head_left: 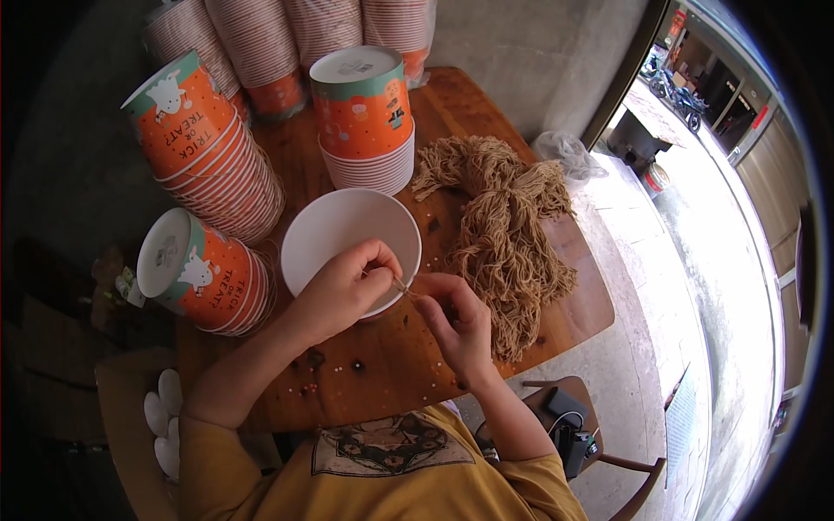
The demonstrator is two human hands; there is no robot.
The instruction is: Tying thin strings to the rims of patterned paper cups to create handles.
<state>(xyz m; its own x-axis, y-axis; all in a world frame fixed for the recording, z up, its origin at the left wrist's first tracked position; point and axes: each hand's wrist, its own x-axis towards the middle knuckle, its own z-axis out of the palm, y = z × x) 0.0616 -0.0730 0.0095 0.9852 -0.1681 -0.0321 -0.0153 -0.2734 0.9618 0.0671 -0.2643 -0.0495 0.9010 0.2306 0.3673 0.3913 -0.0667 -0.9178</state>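
Observation:
A white-lined paper bucket (334,230) stands at the middle of the table, its open mouth facing up. My left hand (343,295) reaches over its near side, thumb and forefinger pinched on a thin tan string (401,285) at the right rim. Just outside that rim, my right hand (456,326) pinches the same string, thumb and forefinger almost meeting. Whether the string passes through the bucket wall is too small to tell. To the right of the bucket lies a big tied bundle of tan strings (512,234).
Orange-and-green printed buckets stand upside down in a nested stack (365,113) behind; two leaning stacks (208,143) (208,273) are at the left. Bagged stacks (261,52) line the wall. A clear plastic bag (569,156) sits beyond the strings. A cardboard box (130,417) with white lids stands lower left; a chair (630,469) stands right.

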